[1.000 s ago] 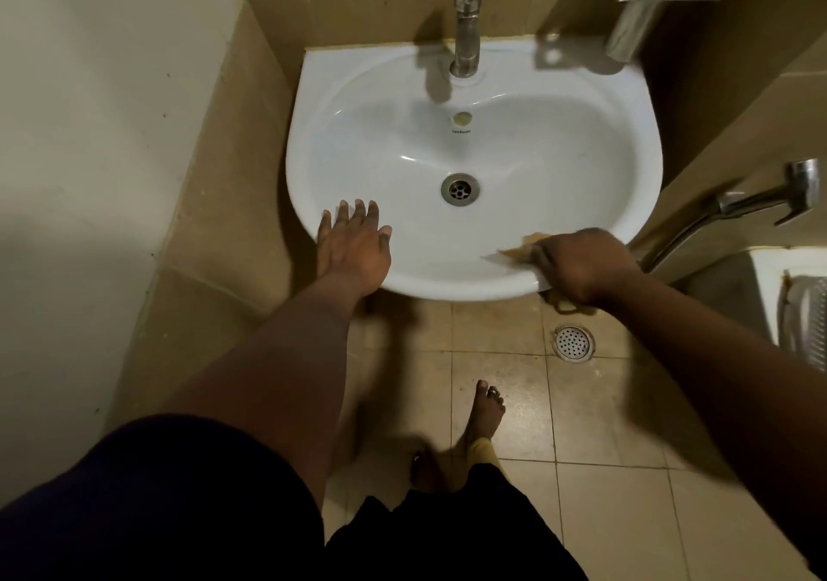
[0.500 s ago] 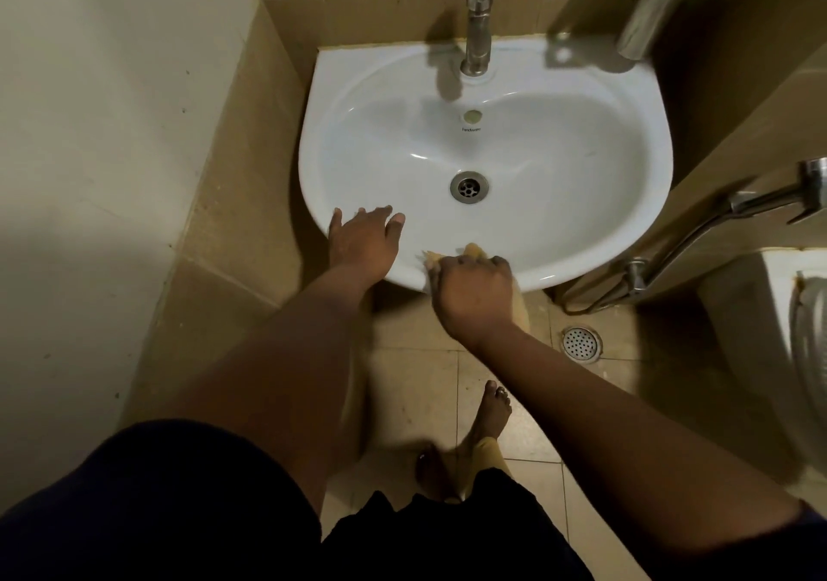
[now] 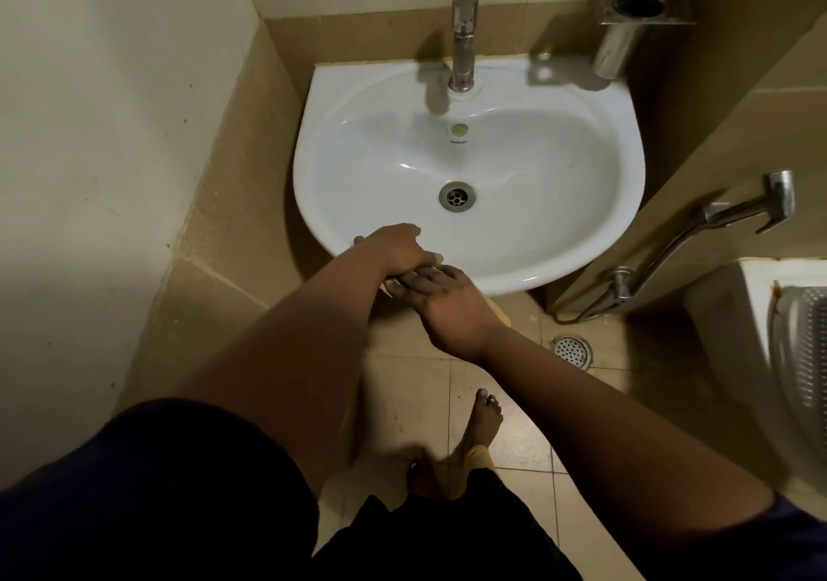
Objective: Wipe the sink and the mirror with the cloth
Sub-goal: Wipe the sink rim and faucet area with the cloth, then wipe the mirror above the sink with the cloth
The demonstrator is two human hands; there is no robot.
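Observation:
The white sink (image 3: 595,142) hangs on the tiled wall, with its drain (image 3: 457,196) in the middle of the bowl. My left hand (image 3: 394,247) rests on the sink's front rim, fingers relaxed and holding nothing. My right hand (image 3: 447,305) lies just below it against the sink's front edge. Its fairly straight fingers press the tan cloth (image 3: 499,312) to the rim and reach under my left hand. Only a sliver of the cloth shows beside my right wrist. The mirror is out of view.
A steel tap (image 3: 463,39) stands at the back of the sink, and a steel holder (image 3: 635,12) is fixed to the wall at the back right. A hand sprayer (image 3: 743,213) hangs on the right wall. A toilet (image 3: 783,356) stands at the right, with a floor drain (image 3: 572,350) below.
My right hand slid the cloth leftwards along the sink's front rim from the right side until its fingers met my left hand. My left hand stayed on the rim.

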